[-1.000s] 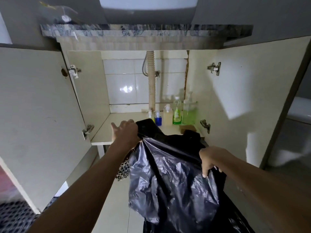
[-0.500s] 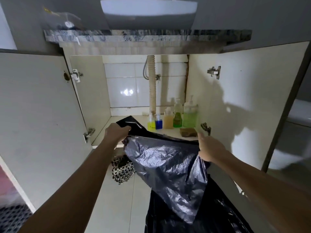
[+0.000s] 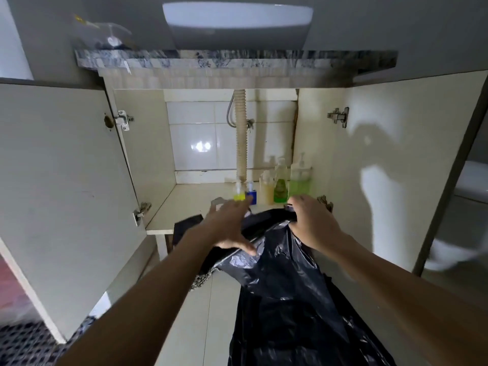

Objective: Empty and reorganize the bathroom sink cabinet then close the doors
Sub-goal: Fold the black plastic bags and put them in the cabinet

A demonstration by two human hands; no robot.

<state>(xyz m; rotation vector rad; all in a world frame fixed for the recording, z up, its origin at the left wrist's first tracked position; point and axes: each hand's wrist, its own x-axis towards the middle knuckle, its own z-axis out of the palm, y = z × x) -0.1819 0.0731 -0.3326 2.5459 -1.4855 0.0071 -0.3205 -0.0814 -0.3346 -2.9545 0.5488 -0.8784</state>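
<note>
Black, crinkly plastic fills the middle: a big shiny trash bag (image 3: pixel 280 273) hangs from the cabinet shelf (image 3: pixel 190 204) down to the floor. The right hand (image 3: pixel 314 223) grips the bag's bunched top edge with curled fingers. The left hand (image 3: pixel 229 225) is spread flat, fingers straight, resting on the bag. Behind the hands, small bottles (image 3: pixel 280 186) of yellow, blue and green stand in a row at the back right of the shelf. Both cabinet doors (image 3: pixel 60 180) stand wide open.
</note>
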